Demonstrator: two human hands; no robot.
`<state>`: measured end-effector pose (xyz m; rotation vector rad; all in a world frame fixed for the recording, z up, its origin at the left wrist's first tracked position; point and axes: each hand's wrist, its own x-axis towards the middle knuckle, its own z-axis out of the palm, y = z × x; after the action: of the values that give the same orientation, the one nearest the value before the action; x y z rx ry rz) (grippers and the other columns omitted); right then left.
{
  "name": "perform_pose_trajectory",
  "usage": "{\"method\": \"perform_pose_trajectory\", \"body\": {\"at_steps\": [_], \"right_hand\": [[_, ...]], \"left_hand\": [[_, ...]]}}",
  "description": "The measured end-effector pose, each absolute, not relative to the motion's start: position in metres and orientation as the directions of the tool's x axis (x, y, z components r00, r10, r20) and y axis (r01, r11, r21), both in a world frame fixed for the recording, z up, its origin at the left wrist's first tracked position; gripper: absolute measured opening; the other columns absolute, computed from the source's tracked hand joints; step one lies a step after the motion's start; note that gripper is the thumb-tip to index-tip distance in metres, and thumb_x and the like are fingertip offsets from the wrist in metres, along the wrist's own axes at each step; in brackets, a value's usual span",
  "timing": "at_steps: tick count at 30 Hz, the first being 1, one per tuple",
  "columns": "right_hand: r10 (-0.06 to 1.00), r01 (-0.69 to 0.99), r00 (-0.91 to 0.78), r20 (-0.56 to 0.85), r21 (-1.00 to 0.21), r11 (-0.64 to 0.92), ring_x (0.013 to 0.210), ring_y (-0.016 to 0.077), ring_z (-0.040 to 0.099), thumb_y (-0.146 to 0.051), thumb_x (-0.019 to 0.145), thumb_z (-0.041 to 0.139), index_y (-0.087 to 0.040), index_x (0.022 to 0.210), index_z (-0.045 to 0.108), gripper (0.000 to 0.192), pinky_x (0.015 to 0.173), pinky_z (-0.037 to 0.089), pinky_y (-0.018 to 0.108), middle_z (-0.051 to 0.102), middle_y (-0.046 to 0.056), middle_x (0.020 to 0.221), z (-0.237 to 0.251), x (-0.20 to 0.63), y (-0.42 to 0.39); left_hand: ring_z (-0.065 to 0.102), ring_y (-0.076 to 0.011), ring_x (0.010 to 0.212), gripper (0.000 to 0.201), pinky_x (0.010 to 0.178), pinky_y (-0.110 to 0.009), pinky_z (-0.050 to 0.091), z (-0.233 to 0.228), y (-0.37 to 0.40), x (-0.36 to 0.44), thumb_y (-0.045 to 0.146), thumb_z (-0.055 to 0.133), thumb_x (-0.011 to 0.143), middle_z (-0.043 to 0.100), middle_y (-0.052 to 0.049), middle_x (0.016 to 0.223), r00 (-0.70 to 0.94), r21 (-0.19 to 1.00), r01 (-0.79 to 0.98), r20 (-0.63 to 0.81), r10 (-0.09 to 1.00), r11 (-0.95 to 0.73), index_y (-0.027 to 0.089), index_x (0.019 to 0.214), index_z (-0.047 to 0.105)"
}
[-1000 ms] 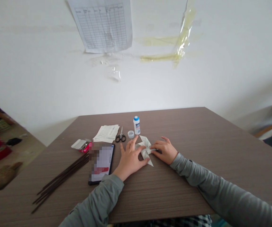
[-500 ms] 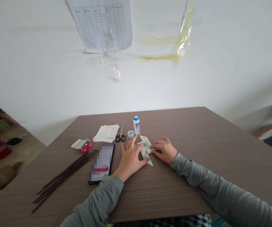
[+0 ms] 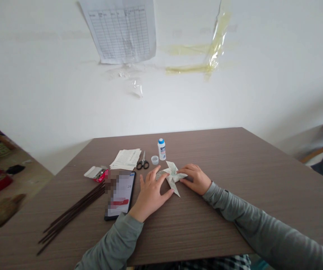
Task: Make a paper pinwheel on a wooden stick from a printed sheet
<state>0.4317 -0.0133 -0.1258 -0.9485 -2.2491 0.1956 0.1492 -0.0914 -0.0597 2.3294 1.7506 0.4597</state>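
A folded paper pinwheel (image 3: 173,176) with pointed blades lies on the table between my hands. My left hand (image 3: 151,193) is spread, its fingers apart; the fingertips rest at the pinwheel's left side and the thumb is by the lower blade. On the other side, my right hand (image 3: 195,179) pinches the right blade between thumb and fingers. Just beyond the pinwheel stand a white glue bottle (image 3: 162,150) with a blue top and a small clear cap (image 3: 155,160).
Left of my hands lie scissors (image 3: 142,162), a stack of paper sheets (image 3: 125,159), a red-and-white box (image 3: 97,173) of small items, a phone (image 3: 122,197) and several thin dark sticks (image 3: 71,213). The brown table (image 3: 248,180) meets the wall behind.
My left hand has drawn slightly left and down, away from the pinwheel's middle, so more of its centre shows. The right hand stays at the right blade.
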Motion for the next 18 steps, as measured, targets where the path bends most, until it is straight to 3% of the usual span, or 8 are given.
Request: {"method": "perform_pose_trajectory", "body": {"at_steps": [6, 12, 18], "right_hand": [[0.706, 0.613, -0.473, 0.527, -0.379, 0.694, 0.13, 0.0366, 0.092, -0.03, 0.12, 0.083, -0.03, 0.146, 0.097, 0.029, 0.12, 0.074, 0.055, 0.098, 0.014, 0.138, -0.124, 0.449, -0.005], [0.732, 0.625, -0.475, 0.488, -0.399, 0.671, 0.135, 0.0404, 0.092, -0.044, 0.121, 0.084, -0.032, 0.141, 0.099, 0.028, 0.12, 0.076, 0.062, 0.098, 0.014, 0.146, -0.137, 0.474, 0.01], [0.687, 0.626, -0.487, 0.539, -0.333, 0.705, 0.146, 0.0415, 0.084, -0.04, 0.127, 0.073, -0.034, 0.159, 0.094, 0.039, 0.127, 0.07, 0.066, 0.09, 0.018, 0.158, -0.123, 0.453, -0.005]], "left_hand": [[0.061, -0.0537, 0.183, 0.061, 0.148, -0.1, 0.042, -0.066, -0.092, 0.14, 0.042, 0.095, 0.113, 0.07, -0.019, 0.194, 0.262, 0.308, 0.901, 0.175, 0.949, -0.306, 0.038, 0.173, 0.084], [0.061, -0.0551, 0.182, 0.066, 0.148, -0.1, 0.042, -0.079, -0.093, 0.127, 0.042, 0.095, 0.113, 0.07, -0.019, 0.195, 0.278, 0.294, 0.898, 0.2, 0.94, -0.328, 0.039, 0.177, 0.08], [0.061, -0.0558, 0.182, 0.066, 0.148, -0.101, 0.044, -0.08, -0.091, 0.13, 0.044, 0.093, 0.115, 0.069, -0.018, 0.196, 0.28, 0.286, 0.902, 0.188, 0.942, -0.325, 0.039, 0.179, 0.079]]}}
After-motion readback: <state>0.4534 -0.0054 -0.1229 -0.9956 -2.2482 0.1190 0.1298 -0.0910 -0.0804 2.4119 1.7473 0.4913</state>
